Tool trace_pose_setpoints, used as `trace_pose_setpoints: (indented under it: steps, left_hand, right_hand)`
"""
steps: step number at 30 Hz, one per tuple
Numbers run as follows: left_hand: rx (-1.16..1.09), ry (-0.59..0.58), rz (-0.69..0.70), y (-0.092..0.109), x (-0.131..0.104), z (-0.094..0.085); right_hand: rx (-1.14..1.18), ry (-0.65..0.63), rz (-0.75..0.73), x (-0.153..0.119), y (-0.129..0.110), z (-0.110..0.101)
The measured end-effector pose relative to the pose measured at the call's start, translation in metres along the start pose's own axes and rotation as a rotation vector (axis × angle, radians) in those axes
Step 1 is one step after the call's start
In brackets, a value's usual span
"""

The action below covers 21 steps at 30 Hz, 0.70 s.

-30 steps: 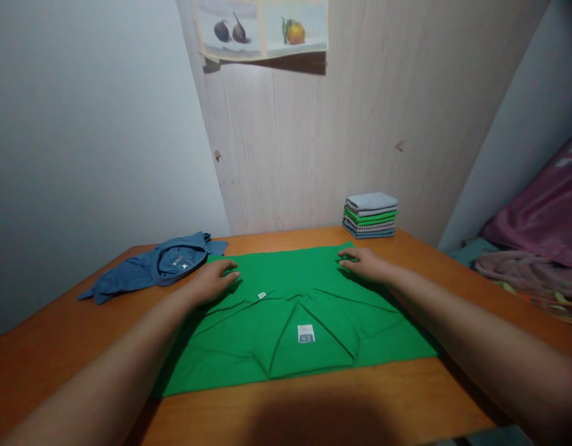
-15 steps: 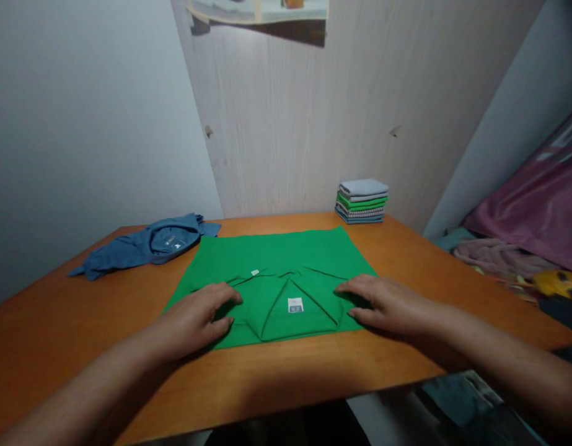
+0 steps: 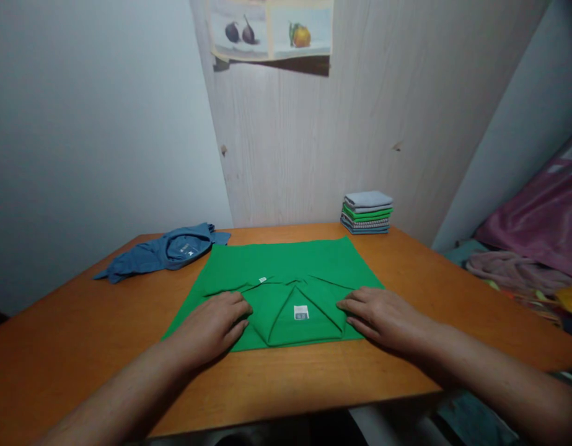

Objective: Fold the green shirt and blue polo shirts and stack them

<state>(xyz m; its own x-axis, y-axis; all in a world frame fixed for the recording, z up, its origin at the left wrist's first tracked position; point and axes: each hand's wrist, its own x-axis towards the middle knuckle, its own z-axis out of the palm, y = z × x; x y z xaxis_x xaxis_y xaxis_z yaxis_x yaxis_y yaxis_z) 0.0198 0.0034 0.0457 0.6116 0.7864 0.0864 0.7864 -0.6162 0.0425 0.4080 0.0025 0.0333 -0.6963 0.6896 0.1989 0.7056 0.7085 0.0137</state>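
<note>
Well, the green garment (image 3: 276, 263) lay spread on the table (image 3: 276, 384) before me, and my left hand (image 3: 215, 325) and right hand (image 3: 383, 313) rested on its near part, either side of the white label (image 3: 301, 312). My fingers were loosely bent with a small gap to each thumb, but the cloth under them was hidden, so I could not tell whether I had any fabric pinched or only pressed. As I judged it, the slack creases between my hands were the risk: an uneven tug could have skewed the near edge, and dragging could have bunched the triangular fold. Pushed far leftward, the cloth might have snagged the blue shirt (image 3: 150, 254) just beside its far corner
</note>
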Motion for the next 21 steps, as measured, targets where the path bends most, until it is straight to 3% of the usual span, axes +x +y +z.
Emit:
trace_pose_setpoints:
  steps: [7,14,21]
  left_hand:
    - [-0.003,0.012,-0.006,0.000,0.002,0.002]
    - [-0.135,0.046,-0.037,-0.009,0.002,0.001]
    - [0.010,0.080,-0.093,-0.014,0.003,0.008]
  right_hand:
    - [-0.103,-0.024,0.039,0.008,-0.003,0.004]
    - [0.201,0.031,0.191,0.026,0.014,-0.011]
    - [0.372,0.112,0.286,0.056,0.032,-0.027]
